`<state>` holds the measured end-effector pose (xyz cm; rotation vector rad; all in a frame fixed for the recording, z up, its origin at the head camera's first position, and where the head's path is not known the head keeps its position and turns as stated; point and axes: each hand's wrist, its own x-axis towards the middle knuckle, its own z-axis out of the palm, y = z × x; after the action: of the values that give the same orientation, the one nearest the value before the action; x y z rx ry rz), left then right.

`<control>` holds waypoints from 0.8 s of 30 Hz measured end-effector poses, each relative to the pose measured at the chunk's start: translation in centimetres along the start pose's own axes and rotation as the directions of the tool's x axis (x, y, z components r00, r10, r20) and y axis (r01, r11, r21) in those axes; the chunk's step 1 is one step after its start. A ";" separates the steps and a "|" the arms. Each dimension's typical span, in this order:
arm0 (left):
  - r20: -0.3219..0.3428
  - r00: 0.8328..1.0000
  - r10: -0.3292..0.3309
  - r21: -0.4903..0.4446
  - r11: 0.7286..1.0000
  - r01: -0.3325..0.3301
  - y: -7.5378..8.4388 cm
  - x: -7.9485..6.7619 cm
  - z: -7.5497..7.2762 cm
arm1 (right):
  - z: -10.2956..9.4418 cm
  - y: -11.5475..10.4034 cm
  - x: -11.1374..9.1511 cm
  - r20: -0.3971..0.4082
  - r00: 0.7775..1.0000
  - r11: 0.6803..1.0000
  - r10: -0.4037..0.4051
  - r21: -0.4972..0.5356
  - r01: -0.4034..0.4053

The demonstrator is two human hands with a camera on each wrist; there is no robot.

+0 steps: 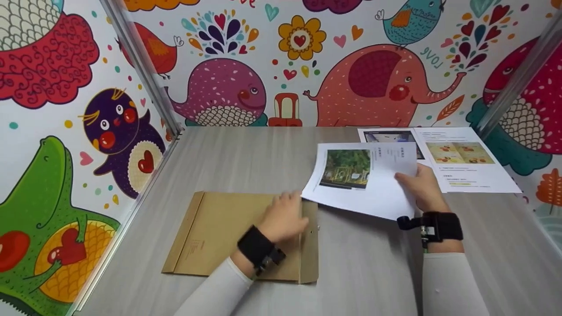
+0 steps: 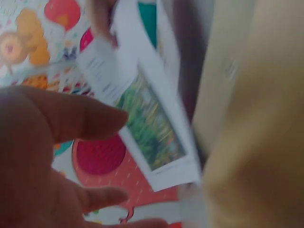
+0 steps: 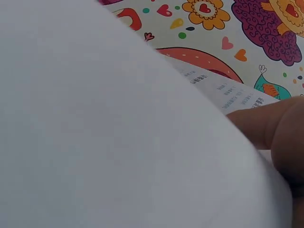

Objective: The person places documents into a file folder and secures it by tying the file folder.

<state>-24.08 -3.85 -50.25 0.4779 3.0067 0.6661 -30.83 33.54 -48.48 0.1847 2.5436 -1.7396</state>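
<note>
A brown paper envelope (image 1: 237, 228) lies on the table, its flap (image 1: 310, 250) toward the right. My left hand (image 1: 284, 219) is over the envelope's right part, fingertips close to the lower left corner of a printed sheet. In the left wrist view its thumb (image 2: 90, 116) and fingers are spread apart with nothing between them. My right hand (image 1: 423, 188) pinches the right edge of that white sheet (image 1: 386, 188), thumb on top. A green photo (image 1: 345, 169) is printed on the sheet, which is lifted at a tilt above the table. In the right wrist view the sheet hides most of the hand.
Two more printed sheets lie at the back right of the table: one with an orange-toned photo (image 1: 465, 175), another with a dark photo (image 1: 390, 137) partly covered by the held sheet. Patterned wall panels (image 1: 290, 79) with metal corner posts stand along the back and sides.
</note>
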 end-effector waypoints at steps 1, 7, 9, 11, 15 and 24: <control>0.024 1.000 -0.011 0.052 0.999 0.010 0.4 -0.5 0.7 | -0.1 0.0 -0.1 -0.020 1.000 1.000 0.002 0.018 -0.002; 0.101 0.989 -0.106 0.244 0.967 0.079 1.6 -2.9 2.7 | -0.6 -0.2 -0.5 -0.085 0.996 0.997 -0.009 0.081 0.016; 0.110 0.986 -0.124 0.230 0.968 0.096 1.7 -3.3 3.1 | -0.8 -0.2 -0.6 -0.084 0.996 0.995 0.006 0.099 0.002; 0.095 0.988 -0.125 0.183 0.977 0.106 1.7 -3.6 3.2 | -1.0 -0.2 -0.7 -0.078 0.997 0.992 0.018 0.123 -0.008; 0.035 0.993 -0.115 0.072 0.991 0.112 1.5 -3.7 3.4 | -1.2 -0.1 -0.8 -0.045 0.999 0.975 0.003 0.223 0.007; -0.211 0.977 -0.002 -0.262 0.964 -0.055 -0.2 -2.2 2.3 | -1.6 -0.4 -1.2 0.063 0.998 0.953 -0.018 0.303 -0.002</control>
<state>-21.86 -3.74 -52.49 0.4603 3.0331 1.1739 -29.64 34.76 -47.37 0.1272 2.2223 -2.0949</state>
